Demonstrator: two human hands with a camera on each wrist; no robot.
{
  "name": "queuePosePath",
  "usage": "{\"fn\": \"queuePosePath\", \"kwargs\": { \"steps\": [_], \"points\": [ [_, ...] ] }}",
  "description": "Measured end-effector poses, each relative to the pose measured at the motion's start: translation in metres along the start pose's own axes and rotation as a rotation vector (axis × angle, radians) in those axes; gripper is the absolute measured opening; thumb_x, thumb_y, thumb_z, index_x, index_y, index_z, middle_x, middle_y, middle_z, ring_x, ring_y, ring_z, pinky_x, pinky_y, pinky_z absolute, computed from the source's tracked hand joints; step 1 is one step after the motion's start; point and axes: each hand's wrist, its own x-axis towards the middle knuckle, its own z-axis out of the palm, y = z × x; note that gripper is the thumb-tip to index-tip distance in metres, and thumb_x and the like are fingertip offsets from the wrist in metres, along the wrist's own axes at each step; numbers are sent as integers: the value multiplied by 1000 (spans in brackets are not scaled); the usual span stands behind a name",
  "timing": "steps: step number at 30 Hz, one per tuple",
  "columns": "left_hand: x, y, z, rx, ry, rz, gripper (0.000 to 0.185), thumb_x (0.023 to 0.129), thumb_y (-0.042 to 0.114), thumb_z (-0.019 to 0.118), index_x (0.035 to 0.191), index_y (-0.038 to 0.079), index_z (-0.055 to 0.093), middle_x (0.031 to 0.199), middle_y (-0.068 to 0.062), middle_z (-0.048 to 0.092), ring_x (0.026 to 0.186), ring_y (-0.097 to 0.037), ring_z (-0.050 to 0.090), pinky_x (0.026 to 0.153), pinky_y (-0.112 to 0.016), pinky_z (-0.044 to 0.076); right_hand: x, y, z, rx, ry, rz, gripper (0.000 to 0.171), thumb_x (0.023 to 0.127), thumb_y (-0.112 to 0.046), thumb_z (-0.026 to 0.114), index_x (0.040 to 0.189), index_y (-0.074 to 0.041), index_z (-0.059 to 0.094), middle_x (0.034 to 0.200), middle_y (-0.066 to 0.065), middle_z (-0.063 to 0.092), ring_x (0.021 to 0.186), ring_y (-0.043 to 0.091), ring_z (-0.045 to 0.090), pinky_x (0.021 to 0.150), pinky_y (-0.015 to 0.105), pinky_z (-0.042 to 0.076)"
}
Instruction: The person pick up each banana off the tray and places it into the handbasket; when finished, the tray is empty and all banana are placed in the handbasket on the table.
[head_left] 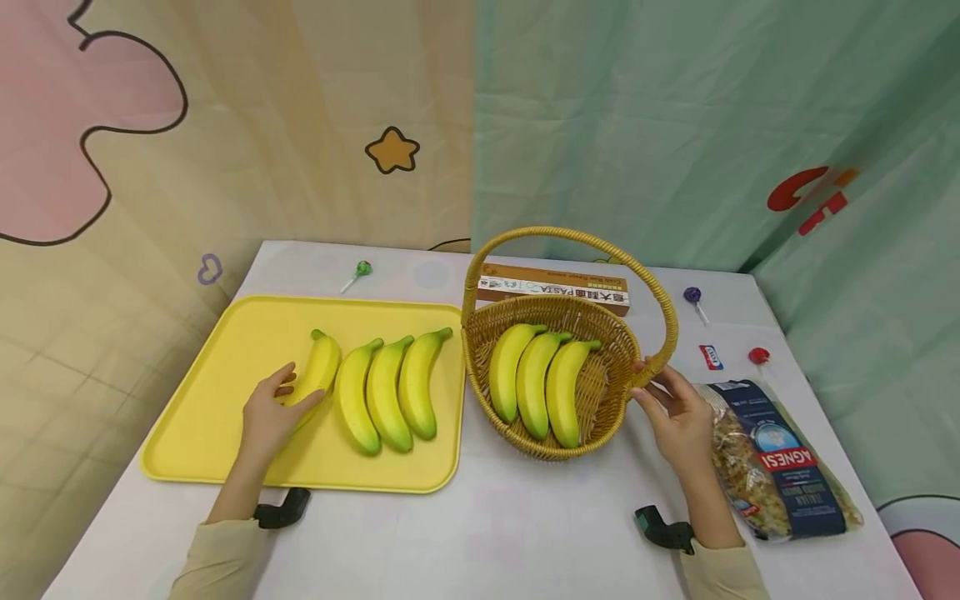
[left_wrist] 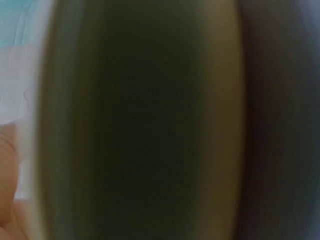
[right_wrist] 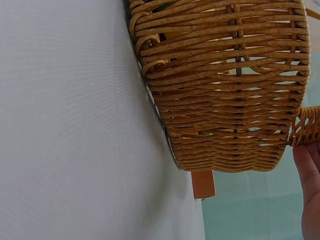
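A single yellow banana [head_left: 321, 367] lies at the left of a yellow tray [head_left: 225, 325], and my left hand [head_left: 300, 388] grips its lower half. Beside it on the tray lies a bunch of three bananas [head_left: 386, 392]. A wicker basket [head_left: 525, 442] with a tall handle stands right of the tray and holds three more bananas [head_left: 534, 383]. My right hand [head_left: 648, 385] holds the basket at the right foot of its handle. The right wrist view shows the basket wall [right_wrist: 225, 90] close up, with a finger [right_wrist: 311, 185] just below the handle foot. The left wrist view is a dark blur.
A pasta box [head_left: 551, 289] lies behind the basket. A bag of pasta [head_left: 780, 467] lies at the right near the table edge. Green [head_left: 363, 268], purple [head_left: 692, 295] and red [head_left: 759, 356] lollipops and a small packet [head_left: 711, 357] are scattered at the back. Curtains surround the table.
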Motion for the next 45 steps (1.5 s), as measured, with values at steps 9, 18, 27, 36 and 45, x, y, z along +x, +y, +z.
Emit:
{"fn": "queuePosePath", "kwargs": {
  "steps": [9, 18, 27, 36, 45],
  "points": [
    [0, 1, 1, 41, 38, -33, 58, 88, 19, 72, 136, -5, 53, 135, -30, 54, 117, -42, 53, 94, -47, 43, 0, -1, 0, -14, -6, 16, 46, 81, 17, 66, 127, 9, 59, 113, -7, 69, 109, 5, 65, 89, 18, 52],
    [-26, 46, 16, -84, 265, 180, 49, 78, 10, 79, 123, -2, 66, 114, -20, 68, 89, 3, 51, 74, -11, 38, 0, 0, 0, 8, -5, 3, 46, 81, 18, 65, 126, 10, 59, 113, -3, 70, 108, 7, 65, 89, 19, 52],
    [-72, 128, 75, -190, 123, 617, 48, 69, 8, 84, 114, -2, 70, 99, -12, 70, 82, -15, 60, 67, -19, 48, 2, 1, 1, 76, 0, -33, 47, 79, 26, 60, 124, 14, 58, 116, 4, 69, 109, 11, 65, 90, 20, 52],
    [-84, 191, 137, -197, -106, 710, 47, 74, 17, 79, 117, -1, 69, 105, -12, 68, 94, -25, 64, 73, -29, 50, 1, 3, 1, 77, -11, -3, 44, 82, 20, 63, 125, 13, 58, 116, 6, 70, 110, 11, 65, 90, 20, 52],
    [-75, 216, 187, -85, -226, 623, 50, 79, 23, 76, 122, 1, 67, 112, -11, 67, 100, -21, 62, 73, -22, 46, 1, 2, 1, 35, 12, -42, 49, 77, 26, 63, 124, 12, 59, 111, 8, 70, 108, 9, 65, 89, 19, 52]
  ]
}}
